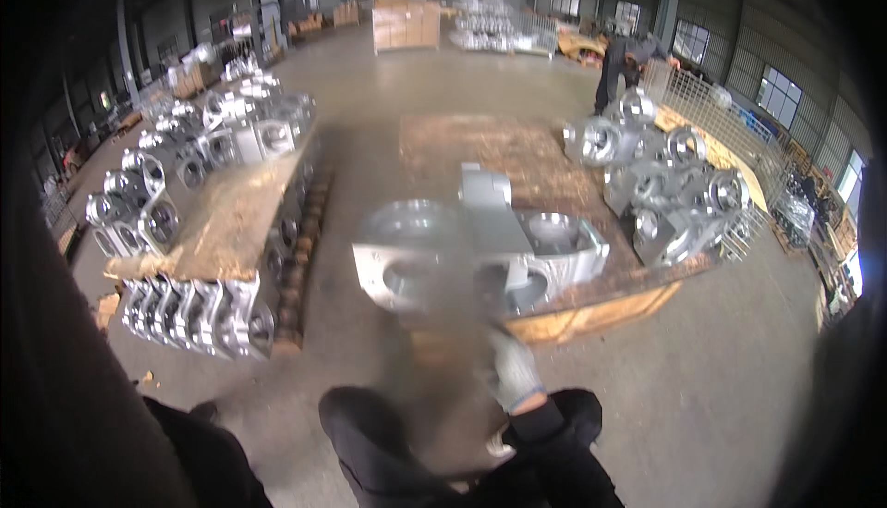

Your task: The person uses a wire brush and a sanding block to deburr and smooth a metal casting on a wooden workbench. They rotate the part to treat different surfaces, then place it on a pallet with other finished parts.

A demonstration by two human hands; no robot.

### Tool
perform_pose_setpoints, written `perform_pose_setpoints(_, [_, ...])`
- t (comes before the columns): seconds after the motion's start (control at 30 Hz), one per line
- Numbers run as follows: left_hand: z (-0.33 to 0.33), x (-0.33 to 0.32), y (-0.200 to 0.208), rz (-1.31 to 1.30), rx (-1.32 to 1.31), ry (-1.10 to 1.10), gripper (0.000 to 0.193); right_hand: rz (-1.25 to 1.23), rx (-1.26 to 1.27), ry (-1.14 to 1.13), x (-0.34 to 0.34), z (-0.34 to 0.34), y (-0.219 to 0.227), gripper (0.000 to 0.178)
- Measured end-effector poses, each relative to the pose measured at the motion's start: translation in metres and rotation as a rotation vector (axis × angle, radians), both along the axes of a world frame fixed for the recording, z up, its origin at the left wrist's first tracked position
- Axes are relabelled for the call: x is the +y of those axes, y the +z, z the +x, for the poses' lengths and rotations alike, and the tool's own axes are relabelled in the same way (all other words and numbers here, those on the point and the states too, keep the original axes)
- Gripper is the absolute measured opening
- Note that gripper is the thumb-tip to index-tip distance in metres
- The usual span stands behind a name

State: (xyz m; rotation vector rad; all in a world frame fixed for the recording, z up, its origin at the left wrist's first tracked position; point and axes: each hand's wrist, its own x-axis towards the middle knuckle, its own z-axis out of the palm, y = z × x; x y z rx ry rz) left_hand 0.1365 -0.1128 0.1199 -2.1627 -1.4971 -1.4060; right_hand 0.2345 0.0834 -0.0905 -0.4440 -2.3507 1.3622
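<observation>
My right hand (516, 371), in a pale grey work glove with a dark sleeve behind it, is in front of the near edge of a low wooden platform (591, 314). A blurred smear across the middle of the picture hides its fingers and anything in them. Just beyond the hand, a large silver-grey metal casting (554, 268) with round openings lies on the platform's near end. An upright block rises from its middle, and the smear covers part of its left half. My left hand does not show. Between my knees is a small pale thing (500, 443) I cannot make out.
Several similar castings (670, 180) are piled on the platform's right side. To the left, another wooden board (222, 221) carries rows of castings, with more stacked beneath. Wire mesh cages (711, 110) and a bending person (621, 69) are at far right. Cartons (407, 25) stand at the back.
</observation>
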Motion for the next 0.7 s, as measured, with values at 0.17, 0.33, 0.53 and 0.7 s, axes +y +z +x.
perform_pose_setpoints(0.17, [-0.015,-0.038,0.042,0.262,0.1,0.126,0.075,-0.064,0.109,-0.077,-0.01,-0.005,0.012,0.046])
perform_pose_setpoints(0.33, [-0.045,-0.01,0.041,0.41,-0.003,0.466,0.075,-0.34,0.267,-0.141,-0.037,0.018,0.037,0.035])
perform_pose_setpoints(0.53, [-0.083,0.077,-0.1,0.199,-0.079,0.813,0.054,-0.643,0.182,-0.19,0.027,0.088,0.011,0.03])
perform_pose_setpoints(0.7, [-0.09,0.082,-0.161,0.068,-0.068,0.999,0.048,-0.756,0.095,-0.024,0.0,0.115,0.015,0.038])
